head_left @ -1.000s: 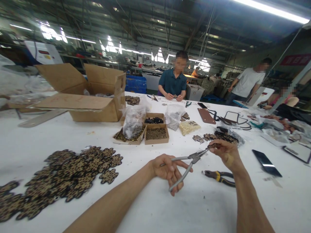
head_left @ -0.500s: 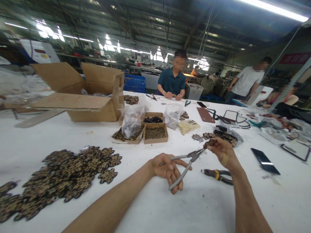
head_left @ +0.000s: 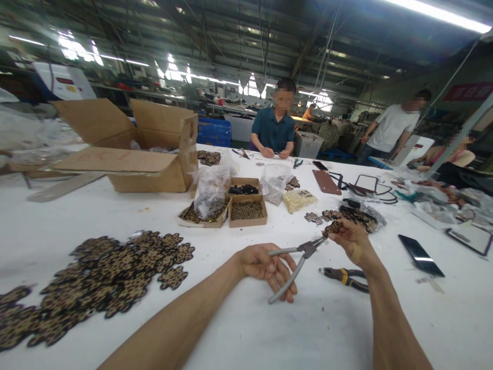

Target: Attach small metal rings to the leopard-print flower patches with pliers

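My left hand (head_left: 265, 267) grips long-nosed pliers (head_left: 308, 249) with grey handles; the handles are spread, one lying across the fingers. The plier tips meet a small leopard-print flower-shaped patch (head_left: 332, 227), which my right hand (head_left: 352, 240) pinches between thumb and fingers. What sits between the jaws is too small to make out. Below my right hand lies a second pair of pliers (head_left: 342, 277) with black and yellow handles. To the left of my left forearm spreads a heap of leopard-print flower patches (head_left: 115, 270). More such patches (head_left: 358, 220) lie just behind my right hand.
Small cardboard trays (head_left: 247, 210) of metal studs stand mid-table beside plastic bags (head_left: 274, 184) and a yellowish packet (head_left: 299, 200). A large open carton (head_left: 150, 172) is at left. A phone (head_left: 420, 255) lies at right. A co-worker (head_left: 273, 126) sits across the table.
The fingers of my left hand have shifted slightly on the plier handles. My right hand and the patch stay almost in place. The co-worker's hands have moved a little.
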A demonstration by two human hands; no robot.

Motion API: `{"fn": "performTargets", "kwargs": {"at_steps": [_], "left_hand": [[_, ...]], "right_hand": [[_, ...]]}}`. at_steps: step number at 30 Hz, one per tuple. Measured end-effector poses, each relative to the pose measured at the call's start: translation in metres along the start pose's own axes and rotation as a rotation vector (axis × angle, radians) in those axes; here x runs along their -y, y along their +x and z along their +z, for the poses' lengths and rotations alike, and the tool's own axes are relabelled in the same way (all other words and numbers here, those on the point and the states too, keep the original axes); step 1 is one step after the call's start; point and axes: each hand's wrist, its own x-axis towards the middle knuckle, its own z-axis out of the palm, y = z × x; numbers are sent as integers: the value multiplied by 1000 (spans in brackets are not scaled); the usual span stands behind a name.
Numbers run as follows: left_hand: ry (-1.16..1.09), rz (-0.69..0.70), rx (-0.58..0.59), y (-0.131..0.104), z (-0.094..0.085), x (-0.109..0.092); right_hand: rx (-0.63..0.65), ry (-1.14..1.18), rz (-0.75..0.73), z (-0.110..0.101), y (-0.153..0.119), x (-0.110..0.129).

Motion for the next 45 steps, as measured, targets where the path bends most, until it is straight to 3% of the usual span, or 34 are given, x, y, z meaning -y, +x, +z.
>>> {"fn": "performTargets", "kwargs": {"at_steps": [11, 25, 31, 38, 45], "left_hand": [[42, 21, -47, -6, 1, -2], [39, -9, -76, -6, 3, -3], [25, -14, -80, -7, 4, -4], [22, -16, -120, -7, 7, -7], [101, -31, -127, -12, 7, -15]], "right_hand": [[74, 75, 24, 1, -1, -4], [98, 71, 42, 1, -3, 3], [164, 78, 54, 3, -5, 9], [86, 36, 59, 1, -4, 6], [-3, 161, 14, 1, 5, -3]]}}
